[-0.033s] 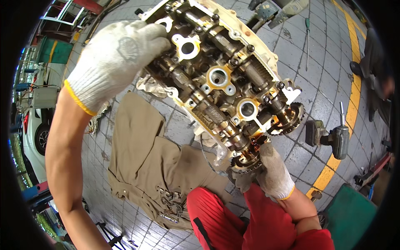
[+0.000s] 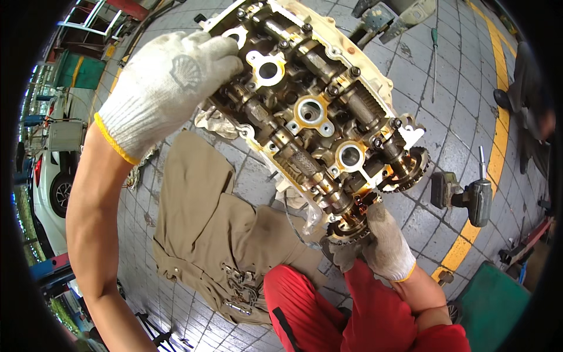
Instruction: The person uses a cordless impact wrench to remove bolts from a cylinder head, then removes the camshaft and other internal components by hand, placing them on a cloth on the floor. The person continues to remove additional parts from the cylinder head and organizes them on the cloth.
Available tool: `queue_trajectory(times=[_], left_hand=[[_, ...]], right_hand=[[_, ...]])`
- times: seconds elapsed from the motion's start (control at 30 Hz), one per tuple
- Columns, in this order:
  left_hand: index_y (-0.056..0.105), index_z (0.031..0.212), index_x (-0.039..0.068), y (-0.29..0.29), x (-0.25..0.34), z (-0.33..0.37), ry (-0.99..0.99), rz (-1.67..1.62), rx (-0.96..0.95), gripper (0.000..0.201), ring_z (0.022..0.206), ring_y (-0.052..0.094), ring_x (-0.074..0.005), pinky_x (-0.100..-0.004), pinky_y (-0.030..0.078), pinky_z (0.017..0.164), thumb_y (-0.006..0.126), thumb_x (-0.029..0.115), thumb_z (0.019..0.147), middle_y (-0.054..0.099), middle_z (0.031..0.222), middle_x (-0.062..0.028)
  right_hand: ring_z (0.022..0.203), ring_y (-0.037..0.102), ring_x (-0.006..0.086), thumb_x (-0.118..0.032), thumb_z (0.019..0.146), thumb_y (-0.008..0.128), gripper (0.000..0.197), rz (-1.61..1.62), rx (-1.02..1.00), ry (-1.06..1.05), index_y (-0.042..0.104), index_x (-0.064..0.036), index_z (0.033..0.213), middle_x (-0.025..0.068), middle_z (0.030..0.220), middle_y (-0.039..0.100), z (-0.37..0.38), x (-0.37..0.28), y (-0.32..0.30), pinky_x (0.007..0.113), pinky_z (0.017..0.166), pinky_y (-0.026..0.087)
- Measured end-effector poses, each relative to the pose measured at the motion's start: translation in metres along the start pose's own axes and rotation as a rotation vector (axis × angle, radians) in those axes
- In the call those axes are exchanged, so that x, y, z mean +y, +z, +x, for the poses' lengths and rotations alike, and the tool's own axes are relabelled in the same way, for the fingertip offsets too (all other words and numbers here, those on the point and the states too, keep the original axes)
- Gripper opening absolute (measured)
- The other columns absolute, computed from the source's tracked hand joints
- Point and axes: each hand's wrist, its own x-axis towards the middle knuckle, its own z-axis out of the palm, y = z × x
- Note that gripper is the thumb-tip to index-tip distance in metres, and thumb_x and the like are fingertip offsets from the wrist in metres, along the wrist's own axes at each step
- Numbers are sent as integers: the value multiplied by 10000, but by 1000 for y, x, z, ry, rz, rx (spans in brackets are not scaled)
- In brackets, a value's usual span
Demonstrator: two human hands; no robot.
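An engine cylinder head [image 2: 331, 138] with its two camshafts showing lies slantwise in front of me, reaching from the upper left to the lower right. My left hand [image 2: 176, 73], in a white knit glove with a yellow cuff, has its fingers curled over the far left edge of the head. At the near end my right hand [image 2: 388, 243], in a dirty matching glove, grips the head beside a camshaft sprocket [image 2: 347, 236]; some of its fingers are hidden below. A second sprocket [image 2: 415, 171] sits to the right. What supports the head underneath cannot be made out.
A brown cloth garment [image 2: 205, 217] is spread on the tiled floor, with several small metal parts [image 2: 240, 287] on it. On the right lie a cordless power tool [image 2: 463, 193] and a long screwdriver [image 2: 434, 50]. A person's dark-clothed leg [image 2: 522, 94] shows at the right rim.
The cylinder head and my left hand appear very slightly further right and lower in the picture. Both hands keep their hold.
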Motion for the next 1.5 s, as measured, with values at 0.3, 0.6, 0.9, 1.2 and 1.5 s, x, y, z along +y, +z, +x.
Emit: queue_trajectory(times=[0.3,0.6,0.9,1.2,1.5], left_hand=[[804,1291,102,0,1,-1,-27,-97,-48,385,1241,745,-317,-469,593,1079,694,29,929,750,1389,-57],[776,1256,61,-11,-8,17,128,-3,243,339,1192,757,-337,-463,630,1006,733,-9,927,757,1332,-92],[759,1255,61,-42,10,-14,30,20,172,336,1240,736,-368,-479,597,1041,718,23,923,747,1344,-115],[778,1252,122,-24,58,-164,-243,-41,69,353,1171,763,-338,-457,632,974,800,63,904,748,1380,-66],[735,1308,171,112,194,-372,-620,-310,-288,355,1231,747,-316,-476,632,1005,699,77,968,700,1450,-33]], right_hand=[[678,764,195,-663,1194,449,771,-48,29,-27,603,33,1487,115,964,803,4,-14,12,341,579,601],[909,814,258,-636,1176,540,684,328,178,-79,658,8,1373,167,1162,810,-3,-13,2,418,726,685],[913,816,217,-451,1119,697,606,204,-161,75,673,57,1450,115,1053,801,-33,-11,-25,368,809,663],[913,738,140,-377,1143,717,435,9,-461,459,667,3,1351,64,1183,748,-42,-4,42,323,777,618],[982,751,226,-504,1130,705,483,4,-557,1016,658,-134,1436,121,1238,764,22,196,99,397,823,630]])
